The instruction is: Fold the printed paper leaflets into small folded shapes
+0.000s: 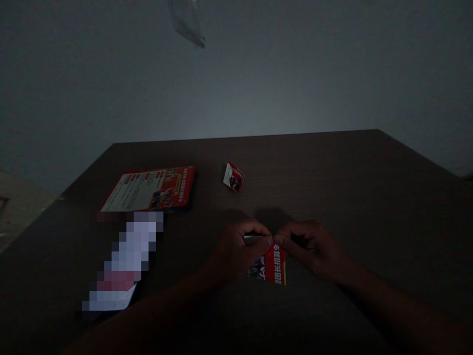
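Note:
A red printed paper [275, 268] with white characters, a dark picture and a yellow strip on its right edge hangs between my two hands over the table. My left hand [240, 249] pinches its upper edge between thumb and index finger. Close beside it, my right hand [314, 246] pinches the same edge near the upper right corner, so the two sets of fingertips nearly meet. Both hands cover parts of the sheet. Beyond them lies a small folded red and white paper piece [233, 177], partly standing up from the tabletop.
On the left of the dark wooden table [314, 167] rests a red and white printed box or stack [153, 190]. Nearer me lies a pixelated pale, long object [125, 296], its kind unclear. A grey wall [295, 74] rises behind; something clear [187, 22] shows at the top.

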Tool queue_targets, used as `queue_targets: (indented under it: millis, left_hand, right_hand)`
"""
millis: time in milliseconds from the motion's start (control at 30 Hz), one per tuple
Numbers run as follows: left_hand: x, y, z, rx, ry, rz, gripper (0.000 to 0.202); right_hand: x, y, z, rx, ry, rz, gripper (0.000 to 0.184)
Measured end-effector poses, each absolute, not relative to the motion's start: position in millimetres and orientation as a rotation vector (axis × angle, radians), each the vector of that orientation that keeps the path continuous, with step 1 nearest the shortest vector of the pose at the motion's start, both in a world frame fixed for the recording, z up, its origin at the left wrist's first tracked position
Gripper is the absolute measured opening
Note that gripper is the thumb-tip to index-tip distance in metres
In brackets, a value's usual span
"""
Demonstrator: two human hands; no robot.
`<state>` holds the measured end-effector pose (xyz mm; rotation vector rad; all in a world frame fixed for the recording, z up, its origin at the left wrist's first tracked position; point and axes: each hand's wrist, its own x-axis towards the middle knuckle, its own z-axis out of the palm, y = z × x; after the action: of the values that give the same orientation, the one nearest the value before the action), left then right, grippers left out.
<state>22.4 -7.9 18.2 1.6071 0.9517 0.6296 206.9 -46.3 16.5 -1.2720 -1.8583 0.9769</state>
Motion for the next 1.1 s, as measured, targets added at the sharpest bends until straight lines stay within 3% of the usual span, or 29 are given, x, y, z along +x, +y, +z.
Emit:
queue_targets:
  millis: [1100]
  left_hand:
    - [17, -2, 15, 1.425, 1.009, 0.641, 0.014]
  right_hand:
    - [220, -48, 17, -1.263, -1.665, 1.062, 0.028]
